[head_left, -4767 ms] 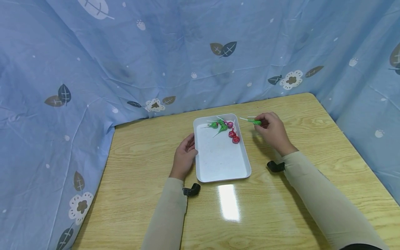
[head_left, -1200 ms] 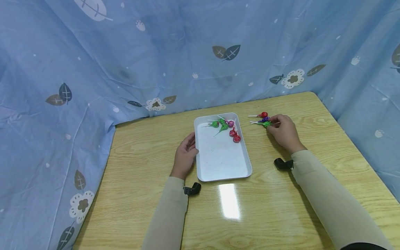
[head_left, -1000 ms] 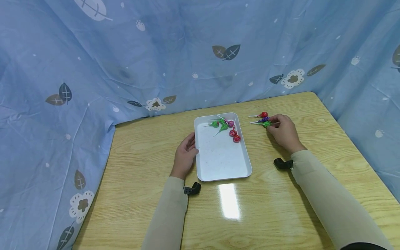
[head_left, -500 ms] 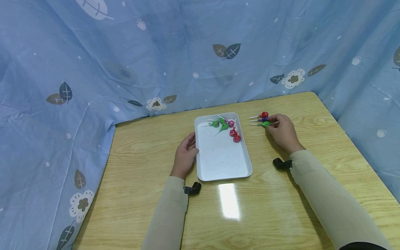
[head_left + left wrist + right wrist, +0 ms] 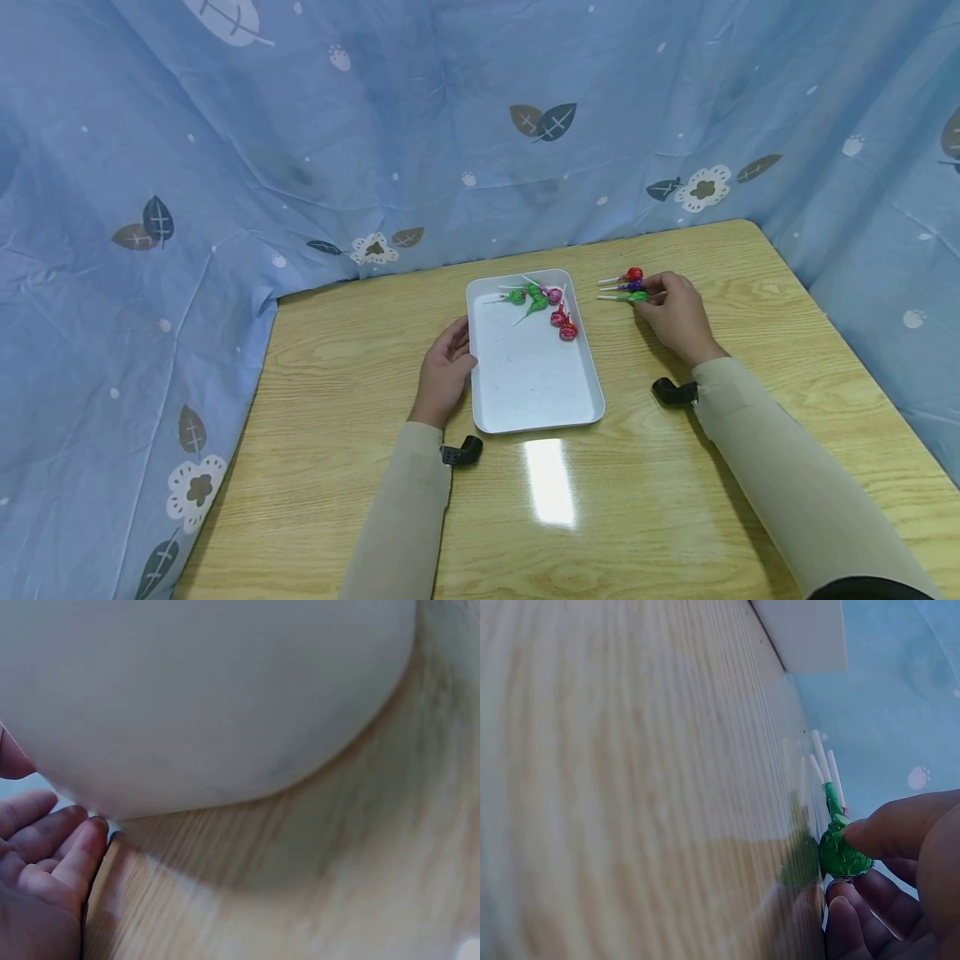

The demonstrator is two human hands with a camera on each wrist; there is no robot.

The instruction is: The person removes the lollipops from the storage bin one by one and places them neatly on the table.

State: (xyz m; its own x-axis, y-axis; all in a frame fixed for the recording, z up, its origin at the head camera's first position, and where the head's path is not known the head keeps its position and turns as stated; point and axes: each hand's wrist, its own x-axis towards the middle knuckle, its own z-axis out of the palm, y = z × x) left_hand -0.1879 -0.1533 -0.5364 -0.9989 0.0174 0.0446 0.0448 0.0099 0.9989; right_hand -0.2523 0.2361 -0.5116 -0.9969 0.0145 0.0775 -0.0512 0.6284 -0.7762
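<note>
My left hand (image 5: pixel 442 375) holds the left rim of a white rectangular tray (image 5: pixel 536 392), thumb over the edge and fingers along the outer wall. In the left wrist view, the fingers (image 5: pixel 75 859) sit close against the tray's wall (image 5: pixel 225 697). To the right of the tray, my right hand (image 5: pixel 678 317) pinches the wrapped head of a green lollipop (image 5: pixel 840 851) at the table surface. Just behind it lie a purple lollipop (image 5: pixel 632 286), its head partly hidden by my fingers, and a red lollipop (image 5: pixel 634 273). All three white sticks point left toward the tray, nearly parallel.
Inside the tray's far end lie several more lollipops: green (image 5: pixel 536 304), pink (image 5: pixel 554 296) and red (image 5: pixel 567 332). The wooden table (image 5: pixel 345 375) extends on both sides, with a blue patterned curtain (image 5: pixel 450 167) along its back and left edges.
My right hand has brought the green lollipop down beside the red one, away from the tray. The green and purple sticks, crossed a second ago, now lie side by side. The left hand stays put.
</note>
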